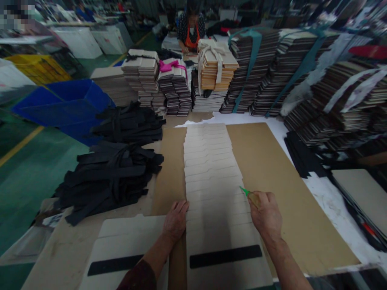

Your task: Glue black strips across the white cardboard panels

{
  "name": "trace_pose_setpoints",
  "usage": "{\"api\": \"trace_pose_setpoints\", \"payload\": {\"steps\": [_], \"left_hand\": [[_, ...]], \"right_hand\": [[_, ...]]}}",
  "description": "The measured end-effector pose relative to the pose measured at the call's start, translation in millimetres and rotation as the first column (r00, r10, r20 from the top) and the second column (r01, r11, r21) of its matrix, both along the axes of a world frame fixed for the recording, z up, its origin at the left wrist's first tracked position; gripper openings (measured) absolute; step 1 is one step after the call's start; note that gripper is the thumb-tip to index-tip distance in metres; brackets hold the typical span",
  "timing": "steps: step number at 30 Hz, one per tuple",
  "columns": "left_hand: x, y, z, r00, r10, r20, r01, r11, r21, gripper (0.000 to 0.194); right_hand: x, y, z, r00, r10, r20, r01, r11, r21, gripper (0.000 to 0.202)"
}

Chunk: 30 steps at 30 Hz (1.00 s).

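Note:
A long row of overlapping beige panels point(211, 181) runs away from me over a brown board point(290, 209). Across the nearest panel lies a black strip point(225, 256). My left hand point(176, 220) rests at the row's left edge, its fingers close together on the panel edge. At the right edge, my right hand point(266, 215) is wrapped round a small bottle point(254, 199) with a green pointed tip, which points left over the panels. To the left of my left hand, another beige panel point(127, 237) carries a black strip point(115, 264).
Bundles of black strips point(111, 177) lie on the left, beside a blue bin point(63, 102). Tied stacks of panels point(175, 90) line the back, with taller stacks point(256, 72) towards the right. A person point(191, 30) is behind them. A beige panel point(361, 193) lies at far right.

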<state>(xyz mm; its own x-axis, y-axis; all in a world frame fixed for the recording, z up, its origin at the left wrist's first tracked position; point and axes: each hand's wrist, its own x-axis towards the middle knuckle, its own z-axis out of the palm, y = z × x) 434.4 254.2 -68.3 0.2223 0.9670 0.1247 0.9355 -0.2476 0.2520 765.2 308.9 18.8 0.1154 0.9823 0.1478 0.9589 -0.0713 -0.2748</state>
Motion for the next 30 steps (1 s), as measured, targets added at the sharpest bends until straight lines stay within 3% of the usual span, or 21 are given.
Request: {"api": "trace_pose_setpoints", "payload": {"steps": [7, 11, 13, 18, 20, 23, 26, 30], "left_hand": [[0, -1, 0.3, 1.000, -0.004, -0.008, 0.004, 1.000, -0.002, 0.043], [0, -1, 1.9, 1.000, 0.003, -0.011, -0.003, 1.000, -0.009, 0.043], [0, -1, 2.5, 1.000, 0.004, -0.010, -0.004, 1.000, -0.013, 0.043], [1, 0, 3.0, 1.000, -0.009, -0.006, 0.009, 1.000, -0.015, 0.042], [1, 0, 2.8, 1.000, -0.006, -0.005, 0.006, 1.000, -0.016, 0.041], [1, -1, 2.4, 1.000, -0.002, -0.002, 0.002, 1.000, -0.020, 0.040], [1, -1, 1.9, 1.000, 0.003, 0.000, -0.003, 1.000, -0.028, 0.041], [2, -2, 1.3, 1.000, 0.006, 0.003, -0.006, 0.999, -0.041, 0.042]], "right_hand": [[-6, 1, 0.3, 0.994, 0.097, -0.043, -0.098, 0.995, -0.023, 0.013], [-2, 1, -1.0, 1.000, 0.016, -0.025, -0.016, 1.000, 0.014, 0.016], [-9, -3, -1.3, 0.998, 0.039, -0.039, -0.039, 0.999, 0.006, 0.016], [-32, -15, -1.5, 0.968, 0.135, -0.210, -0.148, 0.988, -0.047, 0.016], [-30, -14, -3.8, 0.937, 0.100, -0.335, -0.111, 0.994, -0.015, 0.019], [-12, -4, -8.5, 0.883, -0.024, -0.469, 0.050, 0.998, 0.044, 0.031], [4, 12, -11.5, 0.868, -0.120, -0.482, 0.190, 0.977, 0.099, 0.039], [10, 29, -14.6, 0.906, -0.141, -0.400, 0.192, 0.977, 0.090, 0.036]]}}
